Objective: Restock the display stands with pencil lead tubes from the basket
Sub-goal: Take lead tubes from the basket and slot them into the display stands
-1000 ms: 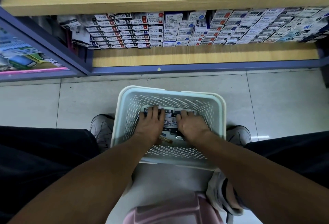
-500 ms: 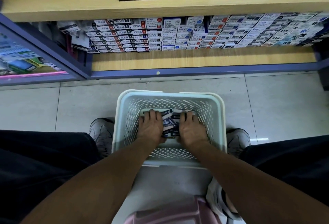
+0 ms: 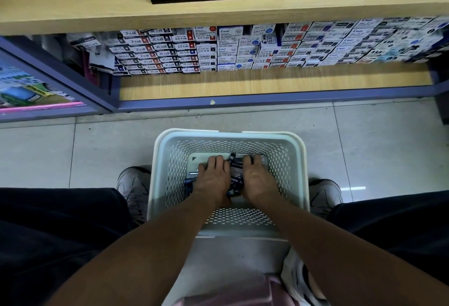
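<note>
A white perforated basket (image 3: 298, 160) stands on the floor between my feet. A pile of dark blue and black pencil lead tubes (image 3: 235, 181) lies on its bottom. My left hand (image 3: 213, 177) and my right hand (image 3: 258, 179) are both down in the basket, one on each side of the pile. Their fingers curl over the far end of the tubes and squeeze them together. Most of the pile is hidden under my hands. A few tubes (image 3: 192, 177) stick out to the left of my left hand.
The low wooden shelf (image 3: 243, 84) ahead holds rows of stacked small refill boxes (image 3: 243, 50) at its back. Above it juts a wooden shelf (image 3: 73, 9) with display cards. My shoes (image 3: 133, 191) flank the basket. A pink object (image 3: 230, 293) sits near my lap.
My hands have slid closer together and toward the basket's far side, bunching the tubes between them. My fingers have curled more over the pile. The view has tilted down slightly.
</note>
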A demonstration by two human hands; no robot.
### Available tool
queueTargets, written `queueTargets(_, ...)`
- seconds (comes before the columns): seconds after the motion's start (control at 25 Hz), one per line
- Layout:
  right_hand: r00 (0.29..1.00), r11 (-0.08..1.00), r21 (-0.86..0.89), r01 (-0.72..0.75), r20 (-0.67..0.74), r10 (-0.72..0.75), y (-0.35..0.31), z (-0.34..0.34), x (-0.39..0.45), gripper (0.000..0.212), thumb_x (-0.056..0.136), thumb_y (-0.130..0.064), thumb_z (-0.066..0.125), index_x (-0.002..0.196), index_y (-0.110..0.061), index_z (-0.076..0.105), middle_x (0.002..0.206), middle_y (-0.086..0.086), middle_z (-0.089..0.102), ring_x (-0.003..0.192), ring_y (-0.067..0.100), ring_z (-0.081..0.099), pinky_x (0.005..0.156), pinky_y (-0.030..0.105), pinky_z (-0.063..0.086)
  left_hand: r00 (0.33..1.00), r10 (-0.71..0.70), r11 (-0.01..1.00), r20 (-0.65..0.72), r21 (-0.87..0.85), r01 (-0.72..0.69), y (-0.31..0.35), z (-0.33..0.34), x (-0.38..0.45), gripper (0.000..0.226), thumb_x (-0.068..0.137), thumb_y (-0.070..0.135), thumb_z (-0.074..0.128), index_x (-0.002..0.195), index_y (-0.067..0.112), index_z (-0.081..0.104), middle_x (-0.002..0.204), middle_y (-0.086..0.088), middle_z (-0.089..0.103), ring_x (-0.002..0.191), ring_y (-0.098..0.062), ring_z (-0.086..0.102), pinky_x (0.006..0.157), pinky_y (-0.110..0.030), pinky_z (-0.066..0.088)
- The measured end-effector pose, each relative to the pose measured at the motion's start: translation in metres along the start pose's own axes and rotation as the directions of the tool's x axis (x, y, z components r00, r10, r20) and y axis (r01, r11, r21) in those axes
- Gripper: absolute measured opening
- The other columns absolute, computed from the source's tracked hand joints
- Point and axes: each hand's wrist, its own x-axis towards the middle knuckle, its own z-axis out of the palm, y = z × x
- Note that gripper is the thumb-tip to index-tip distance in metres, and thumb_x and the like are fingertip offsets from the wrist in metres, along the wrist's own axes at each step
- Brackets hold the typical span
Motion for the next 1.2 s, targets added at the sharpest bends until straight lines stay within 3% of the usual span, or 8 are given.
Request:
queueTargets(0.2,0.996,0.998,-0.026,-0.05,-0.076,0.047,-0.003,0.001,-0.005,0.069,0.081,-0.008,0.073,0.137,-0.005,0.034,0.135,0.022,0.043,0.119,0.036,0.053,0.097,0.04,0.048,1.0,0.015,0.998,-0.003,-0.053,-0.015,-0.013,0.0,-0.002,0.094,0.063,0.051,0.085,0.131,0.009,0.035,0.13,-0.014,0.038,0.12,-0.031,0.038,0.1,-0.045,0.039)
queueTargets(0.52,0.987,0.985,0.109,-0.135,-0.074,0.144,-0.01,0.005,-0.004,0.064,0.082,-0.003,0.072,0.135,-0.004,0.035,0.133,0.021,0.044,0.106,0.034,0.061,0.08,0.039,0.058,0.997,-0.071,0.941,0.006,-0.331,0.069,-0.009,0.009,-0.004,0.068,0.079,0.026,0.072,0.133,0.002,0.039,0.132,-0.017,0.043,0.12,-0.032,0.044,0.096,-0.037,0.045)
queueTargets(0.64,0.969,0.95,0.208,-0.233,-0.034,0.245,-0.017,0.007,-0.004,0.056,0.088,-0.009,0.068,0.135,-0.007,0.037,0.126,0.018,0.055,0.105,0.035,0.064,0.083,0.041,0.056,0.991,-0.137,0.916,0.004,-0.379,0.129,-0.005,0.01,-0.002,0.059,0.086,0.028,0.069,0.133,0.0,0.045,0.131,-0.018,0.044,0.119,-0.031,0.046,0.098,-0.035,0.044)
queueTargets(0.88,0.962,0.926,0.262,-0.27,0.035,0.271,-0.021,0.005,-0.001,0.037,0.09,-0.022,0.065,0.123,-0.012,0.052,0.119,0.012,0.066,0.108,0.033,0.066,0.083,0.039,0.055,0.975,-0.218,0.861,-0.035,-0.477,0.175,-0.004,0.008,-0.004,0.041,0.096,0.03,0.059,0.126,0.002,0.054,0.126,-0.02,0.049,0.116,-0.033,0.049,0.094,-0.039,0.045)
queueTargets(1.0,0.949,0.914,0.256,-0.314,0.057,0.31,-0.022,0.0,-0.001,0.039,0.089,-0.028,0.068,0.125,-0.016,0.056,0.123,0.01,0.063,0.11,0.031,0.064,0.082,0.037,0.054,0.969,-0.246,0.796,-0.02,-0.575,0.19,-0.007,-0.002,0.0,0.032,0.1,0.027,0.056,0.117,0.0,0.056,0.116,-0.021,0.063,0.105,-0.034,0.061,0.081,-0.036,0.047)
queueTargets(1.2,0.911,0.849,0.357,-0.389,0.009,0.413,-0.032,-0.008,-0.007,0.054,0.088,-0.018,0.071,0.134,-0.012,0.043,0.131,0.013,0.051,0.11,0.035,0.062,0.076,0.04,0.053,0.939,-0.306,0.542,0.154,-0.783,0.305,-0.009,-0.009,0.009,0.024,0.099,0.019,0.057,0.111,-0.001,0.062,0.11,-0.02,0.068,0.097,-0.032,0.065,0.068,-0.028,0.044)
